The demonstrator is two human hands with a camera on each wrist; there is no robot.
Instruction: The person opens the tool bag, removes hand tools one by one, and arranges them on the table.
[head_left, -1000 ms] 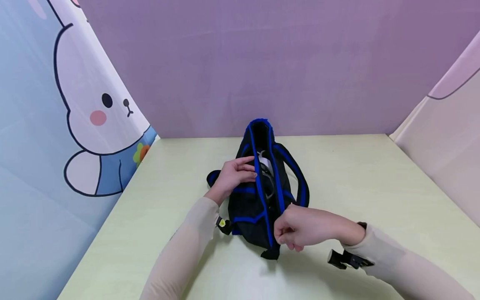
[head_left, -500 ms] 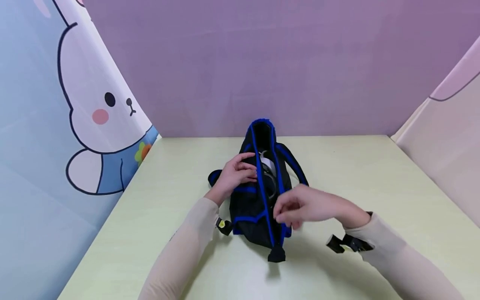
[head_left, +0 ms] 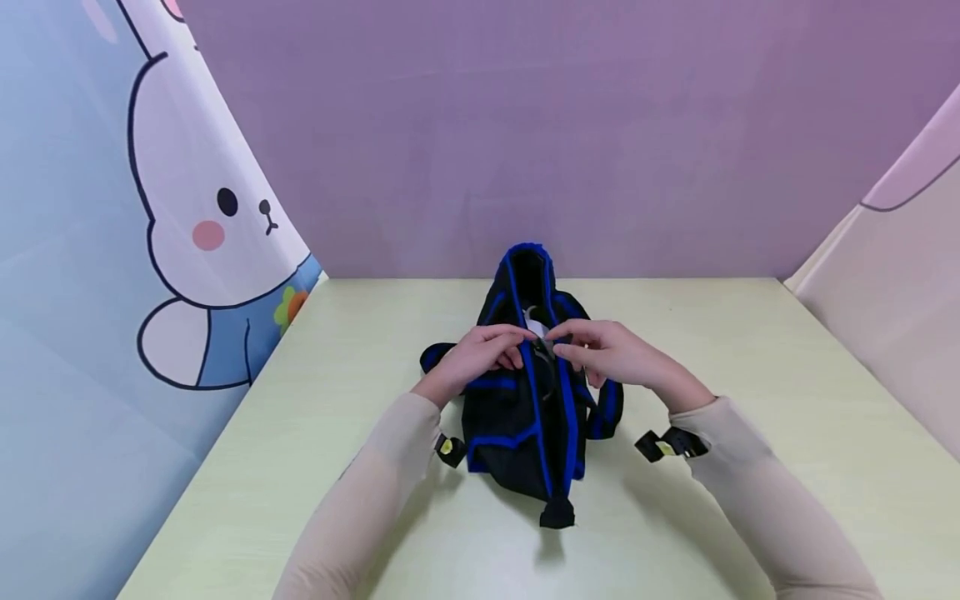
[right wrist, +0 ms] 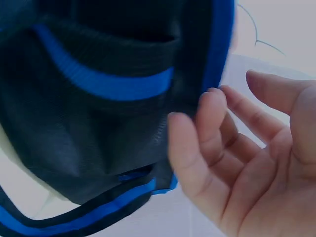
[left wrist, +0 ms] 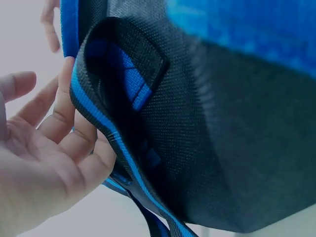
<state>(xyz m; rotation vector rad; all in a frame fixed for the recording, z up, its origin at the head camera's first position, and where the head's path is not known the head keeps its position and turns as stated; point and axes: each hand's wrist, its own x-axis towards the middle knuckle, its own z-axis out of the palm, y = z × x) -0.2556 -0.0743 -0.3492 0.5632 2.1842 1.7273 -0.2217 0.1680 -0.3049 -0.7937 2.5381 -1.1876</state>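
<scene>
A black fabric bag with blue trim (head_left: 498, 412) stands on the table, its long narrow opening facing up. My left hand (head_left: 480, 354) rests at the bag's left side, index fingertip at the blue rim. In the left wrist view its loosely bent fingers touch the bag's blue-striped strap (left wrist: 123, 143), thumb apart. My right hand (head_left: 615, 354) is at the opposite rim, index finger reaching over the opening. The right wrist view shows its relaxed fingers against the bag's side by a blue-edged pocket (right wrist: 113, 84), thumb free. Inside the opening a pale grey rounded thing (head_left: 535, 327) is partly hidden.
The pale yellow-green table (head_left: 712, 350) extends around the bag. A purple cloth wall (head_left: 600, 150) rises at its back edge, with a rabbit-print cloth (head_left: 202, 150) at the left. The right strap (head_left: 606, 412) hangs outward beside the bag.
My right hand has moved from the bag's near end up and away along the right rim to the opening's middle, its fingers uncurling. My left hand has moved slightly towards the opening.
</scene>
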